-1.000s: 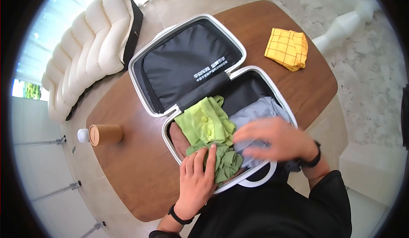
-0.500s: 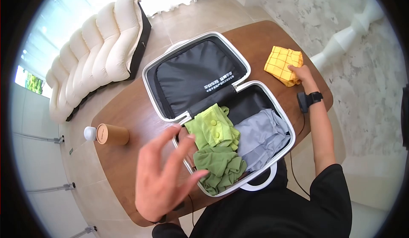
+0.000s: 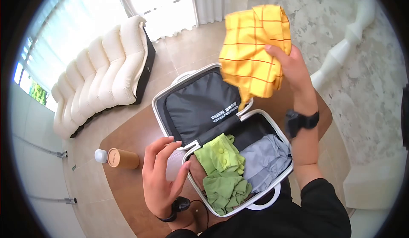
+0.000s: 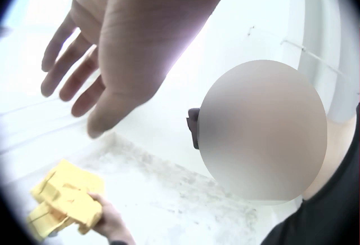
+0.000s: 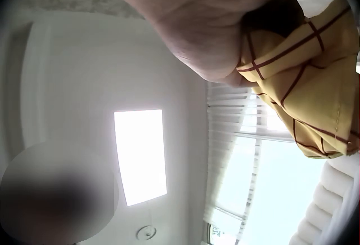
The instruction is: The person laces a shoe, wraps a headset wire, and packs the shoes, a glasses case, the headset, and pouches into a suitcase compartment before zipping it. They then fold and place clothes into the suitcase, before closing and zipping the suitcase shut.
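The right hand [image 3: 292,69] pinches a folded yellow cloth with dark grid lines [image 3: 251,46], thumb on top, held up over the lid of the suitcase [image 3: 198,106]. In the right wrist view the cloth [image 5: 306,81] hangs from that hand [image 5: 208,31]. The left hand [image 3: 162,178] is raised by the suitcase's left side, fingers apart and holding nothing; its spread fingers also show in the left wrist view [image 4: 124,48]. Inside the open suitcase lie a light green garment [image 3: 219,155], a darker green one [image 3: 226,191], a grey-blue one [image 3: 264,159] and a brownish one [image 3: 197,170].
A cardboard-coloured cylinder [image 3: 123,158] and a white rounded object [image 3: 101,155] are at the left side of the wooden table [image 3: 117,182]. A cream sofa [image 3: 100,72] stands beyond it at the back left. The suitcase handle [image 3: 266,199] faces the person.
The right hand went from the grey-blue garment to the yellow cloth, then lifted it off the table and leftward over the lid. The left hand let go of the green garment and rose.
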### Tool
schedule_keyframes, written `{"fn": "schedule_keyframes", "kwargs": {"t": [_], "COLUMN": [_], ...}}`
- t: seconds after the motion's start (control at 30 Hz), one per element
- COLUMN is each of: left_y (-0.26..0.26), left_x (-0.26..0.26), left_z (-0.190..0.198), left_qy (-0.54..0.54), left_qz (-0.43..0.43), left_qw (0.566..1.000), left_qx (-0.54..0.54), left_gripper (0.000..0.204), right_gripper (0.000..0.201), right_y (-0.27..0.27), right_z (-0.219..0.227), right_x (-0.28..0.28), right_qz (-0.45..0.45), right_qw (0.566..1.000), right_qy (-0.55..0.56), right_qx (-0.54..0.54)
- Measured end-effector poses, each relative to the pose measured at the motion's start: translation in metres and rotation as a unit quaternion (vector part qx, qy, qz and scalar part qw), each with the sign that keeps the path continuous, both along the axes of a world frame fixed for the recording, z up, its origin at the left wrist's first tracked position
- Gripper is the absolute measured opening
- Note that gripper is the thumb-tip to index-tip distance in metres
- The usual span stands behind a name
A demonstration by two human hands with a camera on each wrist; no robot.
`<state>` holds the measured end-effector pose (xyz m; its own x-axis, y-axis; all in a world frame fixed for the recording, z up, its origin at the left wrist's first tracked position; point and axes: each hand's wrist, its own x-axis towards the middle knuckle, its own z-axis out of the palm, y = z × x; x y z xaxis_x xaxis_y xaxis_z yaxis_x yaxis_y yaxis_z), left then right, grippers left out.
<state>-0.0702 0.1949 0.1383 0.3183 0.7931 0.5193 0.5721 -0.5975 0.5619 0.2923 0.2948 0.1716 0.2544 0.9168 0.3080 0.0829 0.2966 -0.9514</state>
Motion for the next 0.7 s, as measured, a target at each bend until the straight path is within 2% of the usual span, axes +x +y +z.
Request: {"fn": "schedule_keyframes", "kwargs": {"t": [0.17, 0.23, 0.3, 0.37, 0.47, 0.5, 0.53, 0.57, 0.6, 0.7], "left_y": [0.004, 0.009, 0.017, 0.021, 0.028, 0.025, 0.02, 0.018, 0.024, 0.025], "left_x": [-0.006, -0.005, -0.004, -0.004, -0.004, -0.005, -0.006, -0.005, -0.006, -0.013], "left_z": [0.0, -0.003, -0.01, -0.018, -0.039, -0.047, -0.048, -0.048, -0.046, -0.037], "left_qy": [-0.058, -0.084, -0.136, -0.146, -0.248, -0.25, -0.291, -0.334, -0.321, -0.284], "left_qz": [0.065, 0.09, 0.09, 0.096, 0.01, 0.008, 0.006, 0.001, 0.025, 0.047], "left_qw": [0.996, 0.992, 0.987, 0.985, 0.963, 0.962, 0.944, 0.92, 0.93, 0.942], "left_qx": [-0.003, -0.006, 0.009, -0.013, -0.102, -0.108, -0.158, -0.206, -0.175, -0.173], "left_gripper": [0.044, 0.046, 0.041, 0.049, 0.077, 0.073, 0.07, 0.066, 0.055, 0.046], "right_gripper": [0.036, 0.04, 0.042, 0.049, 0.052, 0.053, 0.052, 0.052, 0.054, 0.052], "right_y": [0.014, 0.02, 0.013, 0.003, -0.005, -0.009, -0.006, -0.006, -0.008, -0.007], "right_z": [0.015, 0.014, 0.013, 0.005, -0.015, -0.017, -0.023, -0.026, -0.028, -0.027], "right_x": [-0.092, -0.115, -0.137, -0.151, -0.166, -0.17, -0.174, -0.175, -0.175, -0.171], "right_qz": [0.016, 0.123, 0.15, 0.196, 0.293, 0.324, 0.337, 0.34, 0.359, 0.38], "right_qw": [0.996, 0.985, 0.976, 0.955, 0.904, 0.883, 0.861, 0.859, 0.855, 0.843], "right_qy": [-0.068, -0.102, -0.136, -0.212, -0.278, -0.301, -0.308, -0.305, -0.312, -0.341], "right_qx": [0.055, 0.071, 0.074, 0.065, 0.138, 0.157, 0.223, 0.23, 0.207, 0.168]}}
